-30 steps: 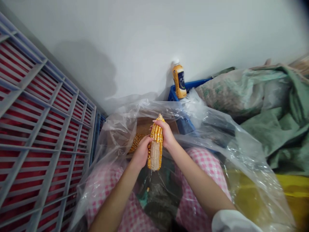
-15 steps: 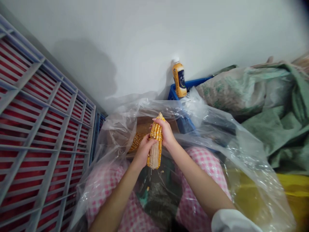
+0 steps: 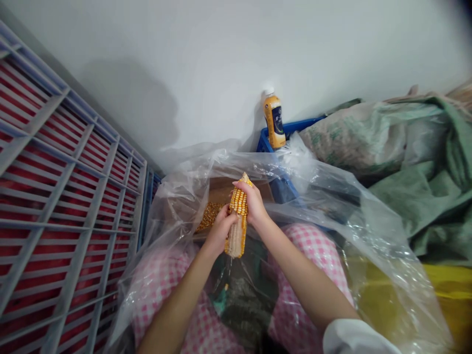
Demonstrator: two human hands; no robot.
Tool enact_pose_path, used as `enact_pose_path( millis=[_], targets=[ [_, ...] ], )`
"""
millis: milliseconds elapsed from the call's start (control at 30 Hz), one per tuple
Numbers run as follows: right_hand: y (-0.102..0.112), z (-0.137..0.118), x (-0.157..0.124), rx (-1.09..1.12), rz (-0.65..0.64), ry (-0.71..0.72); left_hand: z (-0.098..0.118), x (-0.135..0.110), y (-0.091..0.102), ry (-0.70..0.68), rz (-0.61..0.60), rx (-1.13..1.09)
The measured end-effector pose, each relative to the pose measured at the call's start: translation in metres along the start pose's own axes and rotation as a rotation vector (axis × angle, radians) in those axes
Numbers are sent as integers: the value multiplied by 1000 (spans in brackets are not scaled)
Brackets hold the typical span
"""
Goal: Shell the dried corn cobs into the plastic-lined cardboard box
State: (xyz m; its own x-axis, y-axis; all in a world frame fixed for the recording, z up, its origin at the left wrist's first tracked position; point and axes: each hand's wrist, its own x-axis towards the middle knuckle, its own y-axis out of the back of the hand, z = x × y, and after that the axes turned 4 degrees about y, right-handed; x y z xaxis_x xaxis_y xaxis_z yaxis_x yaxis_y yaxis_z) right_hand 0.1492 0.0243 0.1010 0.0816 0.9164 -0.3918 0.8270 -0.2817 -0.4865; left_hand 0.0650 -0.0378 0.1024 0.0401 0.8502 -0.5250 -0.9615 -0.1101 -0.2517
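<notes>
An ear of dried corn (image 3: 238, 216) stands nearly upright over my lap, its lower half stripped to pale cob and its upper half still covered in yellow kernels. My right hand (image 3: 253, 202) is wrapped round the upper part. My left hand (image 3: 220, 231) grips the lower part, thumb pressed against the kernel rows. Loose kernels (image 3: 209, 215) lie in a brown cardboard box (image 3: 221, 189) just beyond the hands, under a clear plastic sheet (image 3: 332, 206) spread over my pink checked trousers.
A grey and red slatted crate (image 3: 62, 196) fills the left side. An orange drink bottle (image 3: 273, 121) stands on a blue crate (image 3: 291, 130) against the white wall. Green woven sacks (image 3: 398, 157) pile at the right, with something yellow (image 3: 446, 285) below them.
The cob has turned in my hands and more bare cob shows on its lower half. My left thumb has moved up along the kernel rows.
</notes>
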Motion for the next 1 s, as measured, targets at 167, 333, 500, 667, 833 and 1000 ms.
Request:
enact_pose_path(
  millis=[167, 333, 500, 667, 833, 1000],
  targets=[
    [0, -1, 0, -17, 8, 27, 4, 0, -2, -10, -7, -30],
    [0, 7, 0, -36, 5, 49, 0, 0, -6, -15, 67, -12],
    [1, 11, 0, -47, -11, 53, -5, 3, -4, 9, 96, -31],
    [1, 9, 0, -32, -23, 33, -4, 2, -4, 36, 71, -71],
    [1, 8, -2, -18, -15, 2, -5, -1, -6, 52, 70, -105],
    [0, 0, -2, 8, -19, -46, -5, -2, -3, 26, 32, -66]
  ],
)
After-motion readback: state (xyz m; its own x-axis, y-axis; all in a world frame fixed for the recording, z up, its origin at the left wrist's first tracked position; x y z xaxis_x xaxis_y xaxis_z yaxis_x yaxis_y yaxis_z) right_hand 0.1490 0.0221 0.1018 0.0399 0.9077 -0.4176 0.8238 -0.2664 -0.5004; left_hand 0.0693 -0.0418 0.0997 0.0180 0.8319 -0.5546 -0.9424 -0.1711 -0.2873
